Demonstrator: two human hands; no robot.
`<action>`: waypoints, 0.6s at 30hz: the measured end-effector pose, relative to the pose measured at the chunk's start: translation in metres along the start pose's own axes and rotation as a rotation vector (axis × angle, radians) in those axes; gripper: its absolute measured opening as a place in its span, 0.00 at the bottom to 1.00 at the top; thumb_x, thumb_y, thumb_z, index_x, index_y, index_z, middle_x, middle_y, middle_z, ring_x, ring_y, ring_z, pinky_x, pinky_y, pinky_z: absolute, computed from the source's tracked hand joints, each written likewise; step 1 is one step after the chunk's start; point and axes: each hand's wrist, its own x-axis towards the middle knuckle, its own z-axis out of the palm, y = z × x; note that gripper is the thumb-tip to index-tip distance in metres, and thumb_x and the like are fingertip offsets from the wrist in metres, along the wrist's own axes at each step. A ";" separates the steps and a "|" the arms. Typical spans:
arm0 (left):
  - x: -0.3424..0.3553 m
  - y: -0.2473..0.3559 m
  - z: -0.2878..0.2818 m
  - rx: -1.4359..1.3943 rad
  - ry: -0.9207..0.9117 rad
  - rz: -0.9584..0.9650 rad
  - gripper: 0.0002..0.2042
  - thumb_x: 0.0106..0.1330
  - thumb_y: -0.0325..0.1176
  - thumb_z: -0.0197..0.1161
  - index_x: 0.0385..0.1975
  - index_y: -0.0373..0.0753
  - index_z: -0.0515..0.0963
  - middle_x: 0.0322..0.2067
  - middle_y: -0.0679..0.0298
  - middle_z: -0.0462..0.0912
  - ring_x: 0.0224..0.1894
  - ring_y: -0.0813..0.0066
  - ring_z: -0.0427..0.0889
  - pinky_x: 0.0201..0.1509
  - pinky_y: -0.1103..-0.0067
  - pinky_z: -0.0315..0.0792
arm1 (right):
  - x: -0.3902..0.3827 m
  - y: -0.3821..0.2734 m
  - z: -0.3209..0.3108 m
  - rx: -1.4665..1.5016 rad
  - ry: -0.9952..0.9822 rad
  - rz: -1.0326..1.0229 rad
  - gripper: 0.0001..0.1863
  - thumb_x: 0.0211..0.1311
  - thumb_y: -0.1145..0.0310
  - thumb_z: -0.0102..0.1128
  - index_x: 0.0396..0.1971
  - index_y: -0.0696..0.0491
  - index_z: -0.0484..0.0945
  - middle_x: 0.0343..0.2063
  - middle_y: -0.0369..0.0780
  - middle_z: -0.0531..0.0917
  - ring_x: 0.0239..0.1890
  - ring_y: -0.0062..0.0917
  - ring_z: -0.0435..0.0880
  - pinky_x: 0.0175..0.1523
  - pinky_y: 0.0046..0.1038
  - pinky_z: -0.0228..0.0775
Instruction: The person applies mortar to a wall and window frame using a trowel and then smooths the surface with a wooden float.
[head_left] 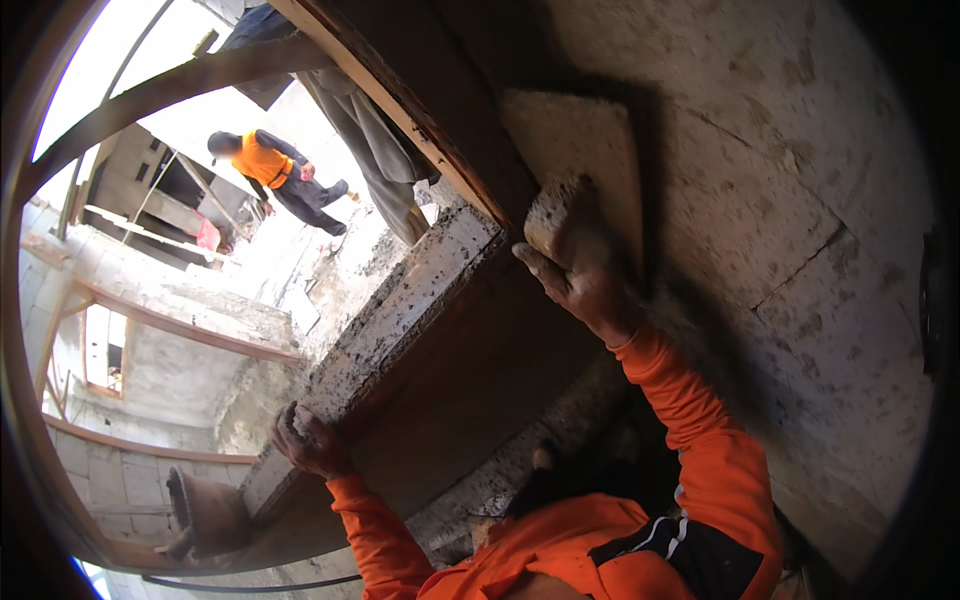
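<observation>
My right hand (600, 295) is closed around the thick block handle (553, 212) of a plastering float. Its flat, mortar-stained board (575, 135) lies up against the grey wall, partly in shadow. My left hand (315, 445) rests at the near-left end of a long ledge (400, 305) spattered with wet mortar. Its fingers curl over the ledge's edge and look grey with mortar; whether a lump of mortar sits under them I cannot make out.
A dark bucket (205, 510) stands at the ledge's left end. A wooden frame post (410, 115) rises from the ledge's far end, with grey cloth (365, 130) hanging beside it. Beyond the opening, a person in an orange vest (265, 160) bends forward. The rough wall (780, 200) fills the right side.
</observation>
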 end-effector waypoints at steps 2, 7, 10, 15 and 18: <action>-0.002 -0.003 0.001 -0.010 -0.001 0.011 0.08 0.62 0.29 0.59 0.36 0.31 0.79 0.35 0.54 0.79 0.41 0.53 0.76 0.49 0.63 0.69 | 0.001 -0.001 -0.001 0.016 -0.052 0.076 0.25 0.56 0.63 0.69 0.45 0.67 0.74 0.43 0.53 0.80 0.49 0.46 0.80 0.59 0.36 0.70; -0.001 -0.004 0.003 0.001 0.022 0.010 0.08 0.62 0.29 0.59 0.36 0.31 0.79 0.35 0.54 0.80 0.41 0.54 0.76 0.49 0.63 0.68 | -0.017 0.010 0.000 -0.030 0.039 -0.145 0.24 0.58 0.61 0.68 0.44 0.67 0.74 0.44 0.53 0.79 0.53 0.46 0.78 0.63 0.36 0.66; 0.001 -0.002 0.004 -0.006 0.038 0.010 0.08 0.63 0.30 0.58 0.35 0.32 0.80 0.35 0.54 0.80 0.42 0.56 0.77 0.50 0.64 0.69 | 0.014 -0.005 -0.003 -0.073 0.076 -0.106 0.23 0.59 0.59 0.66 0.37 0.68 0.75 0.39 0.53 0.80 0.48 0.45 0.80 0.60 0.36 0.69; -0.002 -0.004 -0.002 0.008 0.032 0.029 0.08 0.63 0.29 0.59 0.36 0.32 0.79 0.35 0.54 0.80 0.41 0.53 0.76 0.49 0.63 0.68 | 0.075 -0.058 -0.026 -0.096 -0.093 0.206 0.18 0.58 0.62 0.68 0.35 0.64 0.78 0.30 0.49 0.82 0.34 0.40 0.84 0.43 0.34 0.76; -0.001 -0.002 0.001 -0.020 0.046 0.017 0.08 0.63 0.29 0.59 0.36 0.32 0.79 0.35 0.54 0.80 0.41 0.54 0.76 0.49 0.63 0.68 | 0.060 -0.040 -0.024 -0.072 0.039 -0.061 0.21 0.59 0.60 0.67 0.35 0.66 0.77 0.25 0.49 0.82 0.27 0.39 0.83 0.35 0.33 0.76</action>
